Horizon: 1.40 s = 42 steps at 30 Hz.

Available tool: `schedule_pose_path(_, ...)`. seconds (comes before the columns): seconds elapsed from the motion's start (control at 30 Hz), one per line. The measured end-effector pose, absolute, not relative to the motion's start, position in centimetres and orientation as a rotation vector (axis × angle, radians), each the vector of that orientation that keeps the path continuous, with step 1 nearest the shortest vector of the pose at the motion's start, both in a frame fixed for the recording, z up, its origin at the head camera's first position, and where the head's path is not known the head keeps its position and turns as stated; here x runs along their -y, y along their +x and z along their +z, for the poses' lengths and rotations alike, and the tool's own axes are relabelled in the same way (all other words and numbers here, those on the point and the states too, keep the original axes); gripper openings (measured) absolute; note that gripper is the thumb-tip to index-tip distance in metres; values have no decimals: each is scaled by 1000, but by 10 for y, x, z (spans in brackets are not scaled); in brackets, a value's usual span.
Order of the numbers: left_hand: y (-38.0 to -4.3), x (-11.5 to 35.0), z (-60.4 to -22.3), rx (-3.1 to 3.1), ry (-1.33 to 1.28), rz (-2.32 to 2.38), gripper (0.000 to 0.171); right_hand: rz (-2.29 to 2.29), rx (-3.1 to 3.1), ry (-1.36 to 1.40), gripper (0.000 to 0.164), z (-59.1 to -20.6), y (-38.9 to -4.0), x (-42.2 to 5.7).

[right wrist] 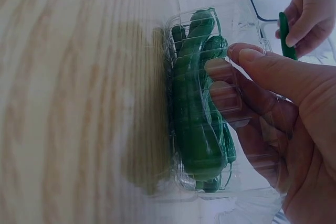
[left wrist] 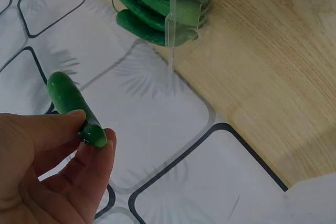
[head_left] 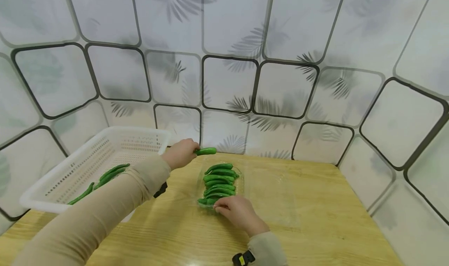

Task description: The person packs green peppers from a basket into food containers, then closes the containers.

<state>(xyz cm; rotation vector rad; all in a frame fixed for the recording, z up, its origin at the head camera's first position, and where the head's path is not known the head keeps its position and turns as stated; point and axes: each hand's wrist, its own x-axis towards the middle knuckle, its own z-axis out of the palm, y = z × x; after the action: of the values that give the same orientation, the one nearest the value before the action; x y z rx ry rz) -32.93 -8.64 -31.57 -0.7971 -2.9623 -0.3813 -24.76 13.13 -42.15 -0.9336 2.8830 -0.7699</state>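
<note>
My left hand (head_left: 180,153) is raised over the table between the basket and the box. It pinches a green chili pepper (left wrist: 73,98) by one end, thumb on one side and fingers on the other. Below and to the right, a clear plastic box (head_left: 240,184) lies with its lid (head_left: 271,192) folded out to the right. Several green chili peppers (head_left: 219,180) are stacked in it in a row, lying crosswise. At the box's near edge, my right hand (head_left: 240,213) holds the rim between thumb and fingers; some fingers show through the clear plastic in the right wrist view.
A white slotted basket (head_left: 144,131) stands at the left with a few green chili peppers (head_left: 112,173) in it, partly covered by my left sleeve. The wooden table (head_left: 326,219) meets a patterned wall covering (head_left: 229,82) at the back and right.
</note>
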Motion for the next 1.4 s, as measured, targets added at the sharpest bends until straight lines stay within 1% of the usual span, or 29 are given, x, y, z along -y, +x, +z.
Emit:
schedule_pose_path(0.23, -328, 73, -328, 2981, -840, -376, 21, -781, -2875, -918, 14, -425, -249, -130)
schedule_pose_path(0.47, -334, 61, -343, 2978, -841, -360, 13, -767, -2892, -952, 14, -424, -249, -131)
schedule_pose_path(0.8, -337, 43, -362, 3039, -847, -328, 22, -773, -2880, -961, 14, -424, -251, -133)
schedule_pose_path(1.2, -346, 25, -385, 3093, -809, -251, 25, -762, -2890, -944, 13, -424, -249, -130)
schedule_pose_path(1.4, -349, 21, -388, 3098, -781, -246, 27, -770, -2898, -945, 12, -423, -250, -131)
